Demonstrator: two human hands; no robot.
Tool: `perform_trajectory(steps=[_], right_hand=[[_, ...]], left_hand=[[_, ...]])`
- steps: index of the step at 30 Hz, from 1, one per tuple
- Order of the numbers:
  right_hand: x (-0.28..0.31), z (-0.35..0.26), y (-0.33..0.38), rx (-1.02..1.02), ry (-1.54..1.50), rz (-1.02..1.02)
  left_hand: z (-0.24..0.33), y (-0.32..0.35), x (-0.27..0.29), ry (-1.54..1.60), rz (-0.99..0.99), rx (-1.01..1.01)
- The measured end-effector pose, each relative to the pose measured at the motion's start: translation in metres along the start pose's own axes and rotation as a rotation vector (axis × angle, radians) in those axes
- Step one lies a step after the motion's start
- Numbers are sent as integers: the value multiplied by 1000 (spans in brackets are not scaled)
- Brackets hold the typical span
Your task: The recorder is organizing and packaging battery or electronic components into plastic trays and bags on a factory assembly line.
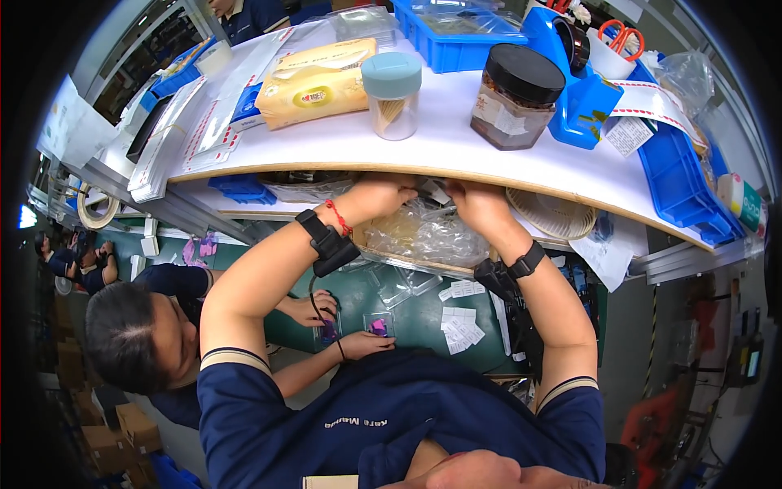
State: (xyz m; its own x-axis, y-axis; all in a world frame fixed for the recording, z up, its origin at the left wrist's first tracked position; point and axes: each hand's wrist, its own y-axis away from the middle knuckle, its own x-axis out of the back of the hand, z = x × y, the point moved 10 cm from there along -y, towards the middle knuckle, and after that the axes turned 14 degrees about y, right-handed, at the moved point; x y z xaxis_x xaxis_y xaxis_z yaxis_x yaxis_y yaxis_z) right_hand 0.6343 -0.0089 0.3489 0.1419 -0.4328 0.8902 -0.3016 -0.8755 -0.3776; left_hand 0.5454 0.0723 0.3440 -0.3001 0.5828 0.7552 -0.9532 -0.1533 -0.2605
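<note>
My left hand (376, 196) and my right hand (481, 205) reach under the front edge of a white shelf (440, 151). Both have their fingers curled on the top of a clear plastic bag (432, 196), which they pinch between them. The bag lies on a heap of clear plastic bags (423, 236) in a shallow box below the shelf. The shelf edge hides the fingertips. Each wrist wears a black band; the left one also has a red string.
On the shelf stand a yellow tissue pack (318, 81), a teal-lidded jar (393, 96), a black-lidded jar (513, 98), a blue tape dispenser (582, 90) and blue bins (456, 37). A co-worker's hands (362, 342) touch small clear boxes on the green table (423, 322), near white labels (460, 322).
</note>
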Motion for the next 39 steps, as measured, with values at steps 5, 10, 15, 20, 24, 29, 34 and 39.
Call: perform_trajectory(steps=[5,10,15,20,24,29,34,39], right_hand=[[2,-45,-1,305,139,-174],[-39,-44,-7,330,357,-372],[-47,-56,-22,404,267,-299],[-49,-62,-23,414,442,-231],[-51,-46,-27,376,572,-44],[-51,-36,-29,226,661,-303],[-41,-21,-26,61,493,-468],[-14,-15,-23,37,6,-322]], left_hand=[[-31,9,15,123,87,401],[-21,16,20,235,66,370],[-18,49,41,449,229,490],[3,122,69,832,525,426],[-30,227,64,875,814,593],[-104,374,-5,931,1096,856],[-124,417,-47,1099,1202,955],[-121,408,-88,1195,1049,977]])
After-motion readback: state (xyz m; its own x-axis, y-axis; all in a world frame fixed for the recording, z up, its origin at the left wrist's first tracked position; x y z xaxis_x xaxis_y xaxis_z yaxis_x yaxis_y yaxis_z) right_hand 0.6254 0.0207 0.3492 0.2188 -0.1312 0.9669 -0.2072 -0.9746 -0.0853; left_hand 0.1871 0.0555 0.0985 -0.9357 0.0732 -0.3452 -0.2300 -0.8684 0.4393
